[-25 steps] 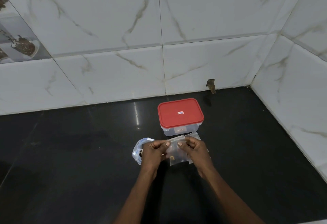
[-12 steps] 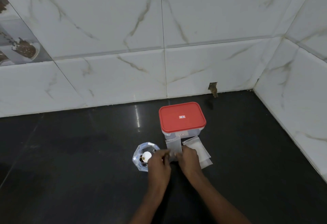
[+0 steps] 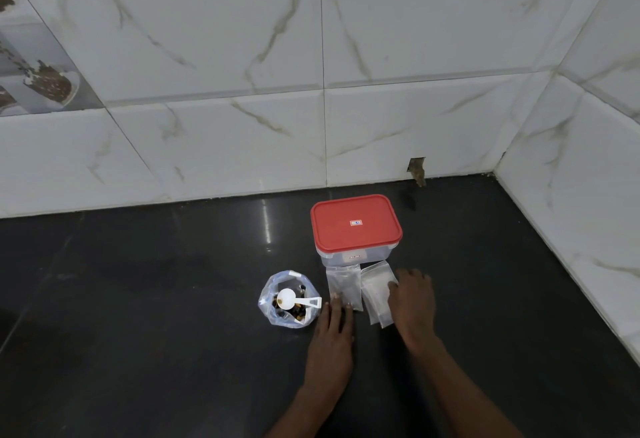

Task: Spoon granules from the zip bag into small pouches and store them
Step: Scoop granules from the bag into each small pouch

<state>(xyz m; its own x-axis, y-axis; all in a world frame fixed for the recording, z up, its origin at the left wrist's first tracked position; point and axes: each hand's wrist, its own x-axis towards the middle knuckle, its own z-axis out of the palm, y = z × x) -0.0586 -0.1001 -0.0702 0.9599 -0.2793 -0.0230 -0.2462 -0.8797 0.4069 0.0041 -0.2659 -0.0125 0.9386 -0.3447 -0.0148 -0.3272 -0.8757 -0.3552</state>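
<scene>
On the glossy black counter (image 3: pixel 138 299), a flat clear pouch (image 3: pixel 343 283) lies before the red-lidded box (image 3: pixel 356 226), with the left hand (image 3: pixel 330 333) pressing its near edge with straight fingers. The right hand (image 3: pixel 412 302) rests relaxed on the pouch stack (image 3: pixel 375 294). The crinkled zip bag (image 3: pixel 273 287), just left, holds a white spoon (image 3: pixel 294 299). Half a second ago both hands pinched the pouch together.

One box (image 3: pixel 356 223), one zip bag (image 3: pixel 268 313), one scoop (image 3: pixel 287 297), at least three pouches (image 3: pixel 343 281)

The arms behind the left hand (image 3: pixel 330 337) and right hand (image 3: pixel 414 302) are cut off by the bottom edge. Near the worktop's (image 3: pixel 173 299) back edge, the red lid (image 3: pixel 355 240) hides the container's (image 3: pixel 346 257) contents, and its label (image 3: pixel 355 222) is too small to read. The white spoon (image 3: pixel 294 299) covers part of the zip bag's (image 3: pixel 273 316) granules. The right hand covers the right side of the stacked pouches (image 3: pixel 375 292).
</scene>
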